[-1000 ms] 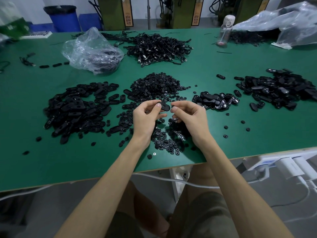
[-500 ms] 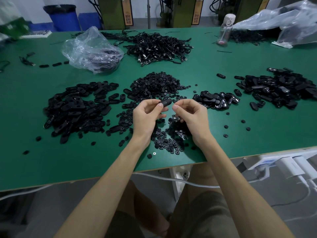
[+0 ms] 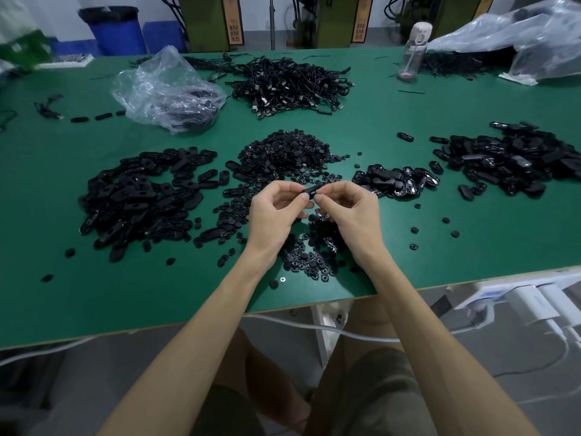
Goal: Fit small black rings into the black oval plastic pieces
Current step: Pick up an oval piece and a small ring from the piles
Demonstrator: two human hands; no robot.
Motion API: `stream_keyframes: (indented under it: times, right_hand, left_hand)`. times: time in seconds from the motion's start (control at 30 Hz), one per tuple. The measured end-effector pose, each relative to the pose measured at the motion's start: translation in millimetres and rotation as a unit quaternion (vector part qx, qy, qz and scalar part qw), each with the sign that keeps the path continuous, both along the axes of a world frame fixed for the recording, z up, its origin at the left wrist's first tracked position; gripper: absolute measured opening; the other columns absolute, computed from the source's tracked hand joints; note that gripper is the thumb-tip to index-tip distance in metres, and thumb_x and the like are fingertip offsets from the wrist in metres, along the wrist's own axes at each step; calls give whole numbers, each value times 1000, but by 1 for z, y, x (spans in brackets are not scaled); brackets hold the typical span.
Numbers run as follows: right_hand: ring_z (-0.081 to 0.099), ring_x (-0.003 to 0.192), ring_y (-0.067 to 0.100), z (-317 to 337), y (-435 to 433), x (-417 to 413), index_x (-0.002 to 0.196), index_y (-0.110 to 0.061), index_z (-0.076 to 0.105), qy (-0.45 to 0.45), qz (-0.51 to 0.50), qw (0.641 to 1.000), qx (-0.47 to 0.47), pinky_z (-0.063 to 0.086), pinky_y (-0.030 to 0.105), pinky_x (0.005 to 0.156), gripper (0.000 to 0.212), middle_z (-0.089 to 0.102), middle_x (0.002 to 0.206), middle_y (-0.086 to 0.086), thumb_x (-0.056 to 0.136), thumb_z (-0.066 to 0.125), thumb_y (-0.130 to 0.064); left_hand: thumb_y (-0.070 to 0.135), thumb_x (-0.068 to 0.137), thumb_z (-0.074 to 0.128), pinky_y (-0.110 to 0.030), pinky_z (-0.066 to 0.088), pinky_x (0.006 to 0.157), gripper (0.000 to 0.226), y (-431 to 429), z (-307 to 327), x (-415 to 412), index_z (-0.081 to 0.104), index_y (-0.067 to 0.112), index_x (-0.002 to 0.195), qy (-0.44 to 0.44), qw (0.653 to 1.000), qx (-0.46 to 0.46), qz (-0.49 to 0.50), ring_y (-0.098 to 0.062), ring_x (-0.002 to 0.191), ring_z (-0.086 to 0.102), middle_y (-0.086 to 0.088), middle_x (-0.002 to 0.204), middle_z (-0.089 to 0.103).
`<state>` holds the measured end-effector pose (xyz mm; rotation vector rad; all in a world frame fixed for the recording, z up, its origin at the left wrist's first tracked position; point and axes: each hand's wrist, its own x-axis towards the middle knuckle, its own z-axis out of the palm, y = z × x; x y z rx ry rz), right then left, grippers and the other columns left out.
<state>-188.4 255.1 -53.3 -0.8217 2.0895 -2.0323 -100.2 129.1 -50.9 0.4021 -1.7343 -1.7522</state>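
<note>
Left hand [image 3: 275, 212] pinches the oval piece [image 3: 309, 192], held above the near ring pile [image 3: 309, 262], long axis left–right. Right hand [image 3: 349, 212], fingers curled, pinches its right end; can't tell if a ring is there.

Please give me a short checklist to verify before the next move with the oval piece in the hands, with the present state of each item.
1. Left hand grips the oval piece: ok.
2. Right hand fingertips meet the piece's end: ok.
3. A ring is pinched in the right fingers: cannot tell, too small and hidden.
4. A ring is seated in the piece's hole: cannot tell.
5. More rings are near: ok, the ring pile lies on the table under the hands.
6. More oval pieces are near: ok, the pile of oval pieces lies beside the left hand.
</note>
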Motion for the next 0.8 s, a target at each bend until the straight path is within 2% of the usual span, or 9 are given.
stream_keyframes:
  times: [0.23,0.37,0.57,0.7,0.8]
  right_hand:
    - [64,71,11,-1,0,0,89,-18,76,14,-15,1000,15,52,28,66,6,75,79,1,89,79,-14]
    - [64,73,11,1,2,3,87,-14,74,38,-23,999,23,55,35,71,5,74,80,0,90,77,-10]
    - [67,77,10,4,-1,8,96,-15,80,83,-12,995,52,55,31,73,9,73,90,-4,92,75,-9]
    - [72,78,28,7,-1,8,104,-20,81,25,39,998,43,56,43,70,20,77,91,2,96,67,-8]
    - [72,73,18,6,1,5,108,-20,79,11,35,999,11,57,30,67,22,77,87,0,97,64,-8]
  left_hand:
    - [2,91,77,-27,61,74,15,1,1,1,71,3,104,-13,1000,-20,-17,-24,90,77,-12,96,78]
    - [0,90,77,-25,60,74,15,1,1,1,71,2,104,-15,999,-26,-25,-23,89,77,-11,95,78]
    - [0,92,74,-30,62,76,14,-1,-2,0,72,7,105,-13,1000,-7,-8,-23,85,77,-8,95,78]
    - [6,94,75,-29,62,74,14,-3,-2,1,72,5,107,-13,1000,11,21,-22,78,76,-9,93,78]
    - [6,93,75,-26,60,73,14,-3,-1,1,72,5,107,-19,1000,5,18,-20,75,75,-7,89,78]
